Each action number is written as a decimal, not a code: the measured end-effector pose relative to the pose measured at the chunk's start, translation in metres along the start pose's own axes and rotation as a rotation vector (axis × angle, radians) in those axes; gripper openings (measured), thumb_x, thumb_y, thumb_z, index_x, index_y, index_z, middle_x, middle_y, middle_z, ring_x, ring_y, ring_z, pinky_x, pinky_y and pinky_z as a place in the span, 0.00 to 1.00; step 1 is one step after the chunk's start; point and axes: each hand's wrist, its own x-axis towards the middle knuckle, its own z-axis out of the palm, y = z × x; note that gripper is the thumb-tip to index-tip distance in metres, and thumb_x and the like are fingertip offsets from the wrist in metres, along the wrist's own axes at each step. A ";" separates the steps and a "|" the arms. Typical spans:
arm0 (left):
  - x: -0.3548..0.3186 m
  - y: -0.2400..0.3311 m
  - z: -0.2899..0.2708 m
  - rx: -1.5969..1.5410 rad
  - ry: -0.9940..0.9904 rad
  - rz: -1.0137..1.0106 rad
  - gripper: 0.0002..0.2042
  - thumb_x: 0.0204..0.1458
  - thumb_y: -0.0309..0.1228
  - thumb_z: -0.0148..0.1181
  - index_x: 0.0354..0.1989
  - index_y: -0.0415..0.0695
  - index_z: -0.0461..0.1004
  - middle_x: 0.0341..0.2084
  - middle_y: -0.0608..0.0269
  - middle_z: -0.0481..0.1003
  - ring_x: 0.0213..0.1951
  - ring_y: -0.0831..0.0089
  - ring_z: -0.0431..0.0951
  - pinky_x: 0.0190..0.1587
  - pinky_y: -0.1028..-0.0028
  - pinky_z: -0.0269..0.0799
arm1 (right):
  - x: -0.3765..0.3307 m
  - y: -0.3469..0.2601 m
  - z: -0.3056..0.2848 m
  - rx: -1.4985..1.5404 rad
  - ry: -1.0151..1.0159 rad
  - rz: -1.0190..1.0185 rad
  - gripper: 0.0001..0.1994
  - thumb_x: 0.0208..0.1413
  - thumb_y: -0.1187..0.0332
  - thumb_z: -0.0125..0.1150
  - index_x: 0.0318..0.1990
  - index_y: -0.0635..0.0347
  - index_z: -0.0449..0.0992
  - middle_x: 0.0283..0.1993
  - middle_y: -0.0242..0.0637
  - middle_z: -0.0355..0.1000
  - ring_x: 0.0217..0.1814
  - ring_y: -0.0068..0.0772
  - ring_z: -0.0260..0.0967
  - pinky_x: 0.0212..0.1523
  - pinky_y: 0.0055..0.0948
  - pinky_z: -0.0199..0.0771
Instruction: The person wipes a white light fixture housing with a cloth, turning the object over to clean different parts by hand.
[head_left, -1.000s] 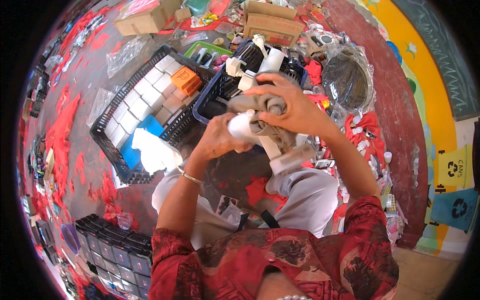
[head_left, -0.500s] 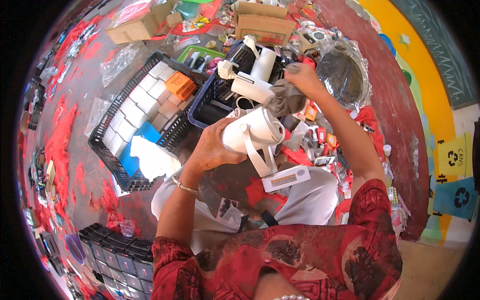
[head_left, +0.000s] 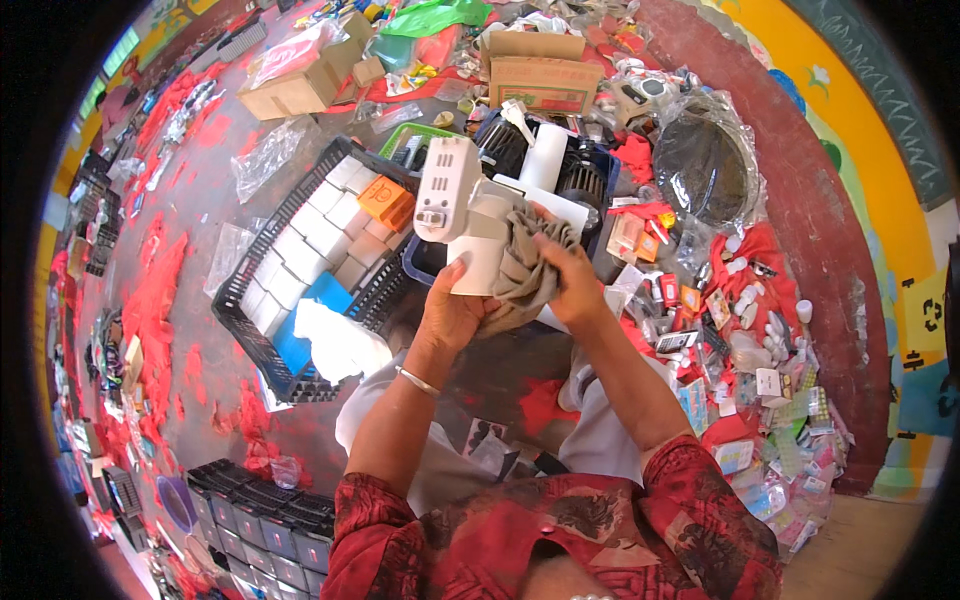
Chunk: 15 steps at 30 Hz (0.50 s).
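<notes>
In front of my knees I hold a white track spotlight (head_left: 474, 240) tilted, its boxy adapter (head_left: 446, 190) pointing up and away. My left hand (head_left: 450, 312) is wrapped round the lower end of its lamp cylinder. A crumpled grey-brown cloth (head_left: 528, 262) lies against the cylinder's right side, gripped by my right hand (head_left: 574, 284). Some of the right fingers are hidden behind the cloth. Just beyond sits a dark blue crate (head_left: 608, 190) with another white cylindrical spotlight (head_left: 546, 158) and several black finned lamps (head_left: 584, 180) in it.
To the left stands a black crate (head_left: 248, 345) of small white boxes, an orange box (head_left: 386, 200) on top and a white bag (head_left: 342, 338) at its near corner. Loose packages (head_left: 700, 330) cover the floor at right. A cardboard box (head_left: 545, 82) stands beyond; stacked black cartons (head_left: 265, 525) are at lower left.
The spotlight has turned so its adapter faces up. My right hand, with the cloth, has come down from the crate onto the spotlight. The small white box on my lap no longer shows.
</notes>
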 end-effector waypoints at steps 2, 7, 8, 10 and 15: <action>-0.001 0.002 -0.002 0.057 0.047 0.009 0.32 0.46 0.47 0.55 0.57 0.42 0.58 0.50 0.56 0.68 0.49 0.63 0.71 0.46 0.64 0.71 | -0.007 0.008 0.005 -0.297 -0.014 -0.149 0.24 0.52 0.75 0.52 0.59 0.65 0.59 0.54 0.42 0.65 0.54 0.32 0.63 0.57 0.31 0.62; 0.009 -0.003 0.007 0.060 0.143 0.131 0.31 0.46 0.46 0.53 0.56 0.40 0.60 0.47 0.57 0.70 0.47 0.66 0.72 0.52 0.66 0.66 | -0.029 0.017 0.009 -0.800 0.134 -0.298 0.26 0.45 0.78 0.54 0.56 0.66 0.62 0.57 0.50 0.61 0.57 0.36 0.62 0.58 0.29 0.58; 0.011 -0.004 0.001 0.060 0.171 0.118 0.30 0.46 0.47 0.53 0.55 0.41 0.60 0.47 0.57 0.70 0.48 0.66 0.72 0.52 0.67 0.66 | -0.033 0.019 0.010 -0.934 0.155 -0.357 0.26 0.43 0.78 0.54 0.55 0.66 0.62 0.56 0.51 0.61 0.57 0.36 0.61 0.58 0.29 0.58; 0.018 -0.006 0.007 0.045 0.216 0.082 0.30 0.47 0.49 0.52 0.55 0.41 0.61 0.47 0.57 0.70 0.48 0.65 0.72 0.51 0.68 0.67 | -0.035 0.020 0.003 -0.838 0.153 -0.349 0.20 0.41 0.80 0.52 0.47 0.65 0.69 0.47 0.47 0.68 0.51 0.34 0.65 0.53 0.28 0.62; 0.022 -0.002 0.007 -0.096 0.040 -0.043 0.32 0.48 0.56 0.47 0.53 0.43 0.63 0.44 0.54 0.71 0.45 0.59 0.73 0.47 0.63 0.70 | 0.008 0.001 -0.062 -0.167 0.319 0.164 0.14 0.38 0.83 0.46 0.35 0.66 0.73 0.30 0.34 0.71 0.31 0.23 0.70 0.35 0.21 0.72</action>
